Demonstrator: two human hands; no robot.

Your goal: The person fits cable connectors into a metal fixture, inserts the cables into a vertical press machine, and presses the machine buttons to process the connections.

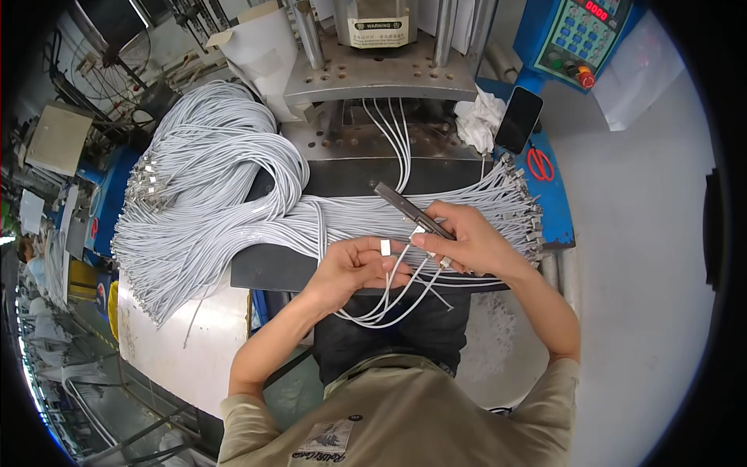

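My left hand (350, 271) is closed, pinching thin white cables near a small silver-white connector (385, 247) at its fingertips. Opposite it, my right hand (473, 240) is wrapped round a narrow dark metal bar (401, 204), which slants up to the left. White connector ends (419, 232) show by the right thumb and the bar. From both hands a few loose cables (379, 323) hang in a loop over my lap. Beneath the hands lies a thick bundle of white cables (354, 212); the fingers hide where some cables are gripped.
A press with a steel plate (381, 74) stands ahead, several cables (401, 148) running out of it. A large cable heap (210, 148) lies left. At right are a control panel (576, 39), a phone (519, 119), red-handled scissors (539, 163) and a crumpled white cloth (478, 121).
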